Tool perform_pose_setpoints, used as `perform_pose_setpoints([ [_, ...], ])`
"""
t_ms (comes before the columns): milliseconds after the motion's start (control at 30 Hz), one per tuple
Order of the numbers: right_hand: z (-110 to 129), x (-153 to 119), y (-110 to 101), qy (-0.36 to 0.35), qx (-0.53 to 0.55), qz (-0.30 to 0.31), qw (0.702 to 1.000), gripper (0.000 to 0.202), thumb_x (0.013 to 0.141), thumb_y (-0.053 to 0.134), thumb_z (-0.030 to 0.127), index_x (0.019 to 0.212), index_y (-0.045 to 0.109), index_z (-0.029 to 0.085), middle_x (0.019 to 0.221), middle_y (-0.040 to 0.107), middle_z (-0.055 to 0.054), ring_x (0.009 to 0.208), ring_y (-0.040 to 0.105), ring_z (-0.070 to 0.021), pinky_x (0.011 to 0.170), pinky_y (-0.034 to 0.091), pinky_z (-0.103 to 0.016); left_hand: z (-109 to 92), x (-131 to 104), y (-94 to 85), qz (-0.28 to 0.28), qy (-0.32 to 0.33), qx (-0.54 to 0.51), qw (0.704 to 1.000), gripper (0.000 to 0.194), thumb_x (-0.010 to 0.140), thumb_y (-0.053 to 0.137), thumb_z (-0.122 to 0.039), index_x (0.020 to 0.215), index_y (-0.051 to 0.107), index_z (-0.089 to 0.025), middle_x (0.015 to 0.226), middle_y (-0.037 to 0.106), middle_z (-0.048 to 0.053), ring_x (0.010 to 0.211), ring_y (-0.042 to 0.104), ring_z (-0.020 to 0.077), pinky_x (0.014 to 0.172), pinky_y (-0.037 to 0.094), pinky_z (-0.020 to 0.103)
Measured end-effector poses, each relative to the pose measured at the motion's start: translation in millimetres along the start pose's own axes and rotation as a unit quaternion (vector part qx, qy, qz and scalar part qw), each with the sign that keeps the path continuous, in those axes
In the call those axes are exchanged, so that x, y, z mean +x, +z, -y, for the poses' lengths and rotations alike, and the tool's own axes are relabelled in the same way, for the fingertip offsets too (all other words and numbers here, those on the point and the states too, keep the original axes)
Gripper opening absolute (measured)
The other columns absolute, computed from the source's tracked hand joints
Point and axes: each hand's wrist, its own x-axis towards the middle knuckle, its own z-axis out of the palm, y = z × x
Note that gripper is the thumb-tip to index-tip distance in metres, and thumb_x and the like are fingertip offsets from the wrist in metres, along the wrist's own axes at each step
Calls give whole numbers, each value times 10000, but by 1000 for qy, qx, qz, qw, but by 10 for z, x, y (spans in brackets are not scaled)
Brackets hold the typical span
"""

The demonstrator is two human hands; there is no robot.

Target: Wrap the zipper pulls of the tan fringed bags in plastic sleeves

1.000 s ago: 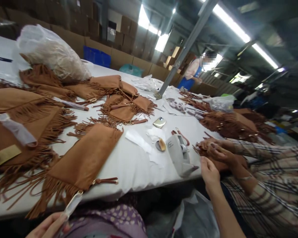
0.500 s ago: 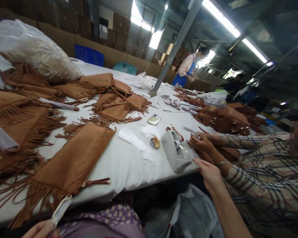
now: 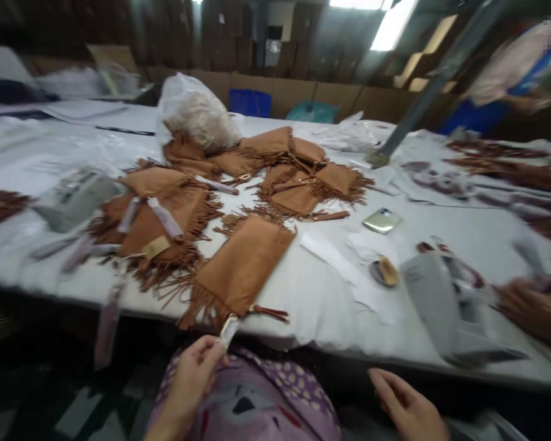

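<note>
My left hand [image 3: 195, 376] pinches a wrapped strap [image 3: 228, 331] at the lower end of a brown fringed pouch [image 3: 243, 263], which lies on the white table at its front edge. A small brown zipper strap [image 3: 270, 313] hangs from the pouch's corner. My right hand [image 3: 408, 404] is below the table edge, near a grey tape dispenser [image 3: 434, 300]. Its fingers are close together and blurred; whether they hold anything thin is hard to see.
More fringed pouches [image 3: 298, 190] and wrapped straps lie behind and left. A phone [image 3: 382, 220], a tape roll [image 3: 384, 271] and white scraps [image 3: 340, 263] sit right of centre. A metal post [image 3: 422, 92] rises behind. Another person's hands [image 3: 532, 306] are at the right.
The view has swung left, bringing in the table's left side and another dispenser. My right hand has drawn back from the right-hand dispenser. My left hand still holds the wrapped strap.
</note>
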Motion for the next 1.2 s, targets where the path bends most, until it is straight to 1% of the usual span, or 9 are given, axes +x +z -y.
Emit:
perform_pose_setpoints([
  [67, 437, -213, 429, -62, 36, 150, 986, 372, 610, 663, 525, 764, 717, 191, 704, 705, -65, 671, 633, -231, 579, 503, -266, -15, 31, 9, 2, 30, 22, 999, 382, 731, 600, -539, 750, 566, -159, 590, 587, -18, 379, 367, 57, 379, 250, 181],
  [133, 886, -454, 796, -128, 52, 280, 950, 342, 728, 606, 503, 801, 698, 181, 765, 695, -52, 738, 620, -207, 658, 492, -249, -35, 18, -4, -8, 71, 58, 996, 329, 797, 555, -483, 774, 570, -155, 616, 594, -4, 516, 503, 104, 486, 357, 193],
  [200, 1228, -637, 1097, -176, 54, 344, 921, 334, 799, 550, 478, 790, 675, 169, 723, 656, -29, 692, 579, -168, 628, 461, -228, -54, -35, -18, -13, 110, 98, 989, 287, 841, 513, -432, 790, 580, -158, 654, 604, 9, 643, 566, 144, 585, 402, 217],
  [300, 1454, -719, 1447, -217, 56, 389, 894, 343, 832, 519, 450, 741, 652, 148, 651, 591, -4, 611, 506, -128, 569, 411, -213, -56, -113, -33, -12, 145, 149, 978, 243, 872, 473, -376, 809, 590, -173, 691, 618, 12, 660, 573, 157, 606, 395, 234],
  [467, 1438, -613, 1783, -217, 10, 373, 902, 346, 803, 543, 405, 630, 642, 122, 587, 559, -12, 576, 466, -122, 528, 365, -216, -31, -121, -57, -10, 175, 209, 962, 194, 889, 442, -309, 836, 589, -194, 710, 628, 9, 653, 577, 157, 593, 364, 241],
  [667, 1422, -542, 1897, -181, -29, 361, 914, 372, 748, 594, 424, 528, 612, 124, 492, 482, 9, 493, 395, -96, 447, 281, -205, -25, -99, -102, -3, 180, 216, 960, 193, 902, 417, -295, 834, 567, -195, 720, 620, 15, 671, 572, 158, 613, 367, 248],
  [933, 1370, -546, 1962, -28, 72, 392, 917, 336, 681, 669, 462, 720, 621, 132, 443, 491, 53, 390, 390, -73, 395, 270, -189, -53, -11, -117, 46, 120, 55, 990, 282, 884, 459, -419, 766, 530, -173, 630, 577, -2, 602, 547, 123, 556, 393, 206],
  [1100, 1304, -578, 2055, -50, 99, 368, 923, 369, 678, 664, 505, 662, 599, 143, 470, 541, 33, 378, 406, -74, 383, 285, -194, -36, 158, -160, 98, -6, -70, 993, 327, 848, 473, -482, 692, 427, -198, 468, 465, -78, 298, 222, 43, 324, 128, 191],
  [1200, 1230, -572, 1973, -57, 107, 308, 944, 400, 707, 628, 526, 773, 640, 132, 575, 629, -11, 367, 418, -75, 372, 295, -203, -29, 160, -171, 59, 29, -49, 997, 312, 856, 474, -456, 700, 453, -187, 500, 498, -62, 343, 303, 51, 365, 201, 182],
])
